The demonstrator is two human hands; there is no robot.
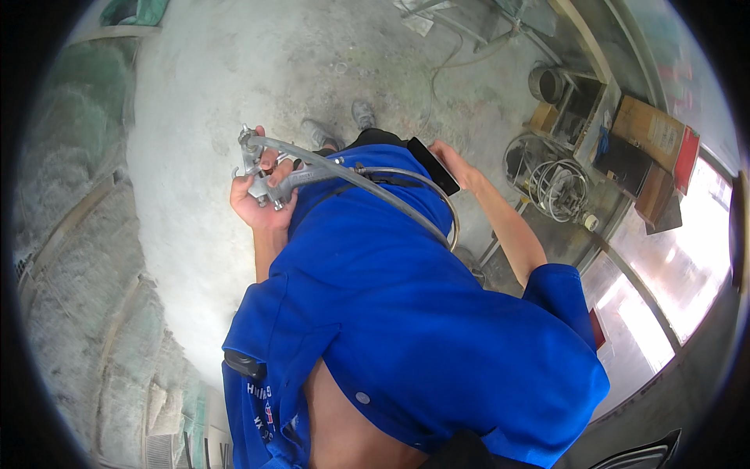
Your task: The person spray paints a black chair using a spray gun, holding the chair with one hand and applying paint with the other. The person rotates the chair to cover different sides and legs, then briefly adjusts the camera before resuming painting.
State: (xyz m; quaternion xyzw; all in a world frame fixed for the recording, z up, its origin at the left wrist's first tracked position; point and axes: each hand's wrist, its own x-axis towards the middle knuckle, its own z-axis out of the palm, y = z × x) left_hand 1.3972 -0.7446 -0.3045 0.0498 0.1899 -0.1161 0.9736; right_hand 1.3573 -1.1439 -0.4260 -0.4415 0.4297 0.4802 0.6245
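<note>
A silver metal spray gun (299, 177) lies across my left hand (262, 205), whose fingers are wrapped round its body. Two hoses run from the gun to the right across the front of my blue shirt: a thick grey hose (355, 178) and a thinner hose (422, 179) that curves down at its end. In my right hand (455, 164) is a flat black phone (434, 166), held by its edge near my waist. Part of that hand's fingers are hidden behind the phone.
My shoes (341, 123) stand on a pale, dusty floor (234, 70). To the right are a metal bucket (546, 84), a coiled hose (559, 190), cardboard boxes (647, 133) and a bright window (687, 250). Dusty, greenish sheeting (78, 164) lines the left side.
</note>
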